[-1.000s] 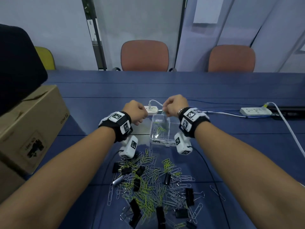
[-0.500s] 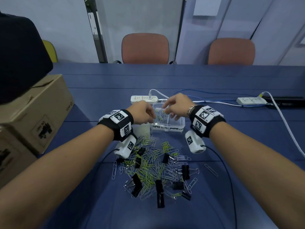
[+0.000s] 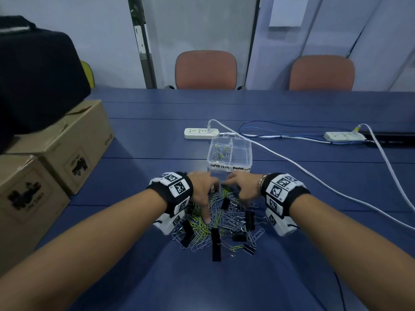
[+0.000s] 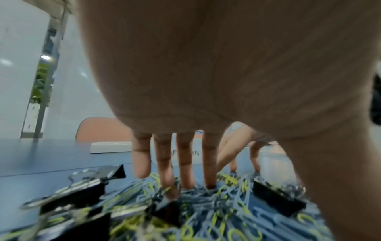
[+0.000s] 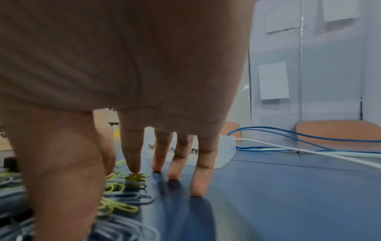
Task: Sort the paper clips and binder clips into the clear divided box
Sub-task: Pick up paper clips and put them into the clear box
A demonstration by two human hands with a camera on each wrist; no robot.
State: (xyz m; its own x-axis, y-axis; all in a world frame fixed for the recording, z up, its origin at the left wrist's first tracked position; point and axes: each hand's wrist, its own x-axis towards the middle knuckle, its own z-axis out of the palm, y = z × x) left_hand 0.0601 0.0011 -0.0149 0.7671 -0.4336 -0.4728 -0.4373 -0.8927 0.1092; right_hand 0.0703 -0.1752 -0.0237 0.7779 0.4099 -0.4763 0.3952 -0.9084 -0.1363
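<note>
Change: both my hands have come back from over the clear divided box point(image 3: 229, 153) and are now down at the pile, nearer to me.
Left grip: my left hand point(image 3: 203, 191) hangs palm-down over the heap with its fingers point(image 4: 163, 156) straight and spread, tips among the paper clips point(image 3: 215, 217). I see nothing pinched or held.
Right grip: my right hand point(image 3: 243, 187) is likewise opened out, fingers point(image 5: 204, 164) straight. Three tips rest on the bare desk point(image 3: 303, 189) at the pile's far right edge, and the index tip meets a yellow-green clip. It holds nothing.
Pile: silver and yellow-green paper clips lie tangled with black binder clips point(image 3: 216, 246) on the desk between my forearms.
Box: it stands just beyond my hands, apart from them, with handwritten labels on its near wall. The left compartment holds a few paper clips; I cannot make out anything in the right one.
Surroundings: two white power strips point(image 3: 201, 133) and blue and white cables point(image 3: 292, 164) lie behind the box. Cardboard boxes point(image 3: 67, 149) are stacked at my left, and orange chairs point(image 3: 206, 69) stand beyond the desk.
</note>
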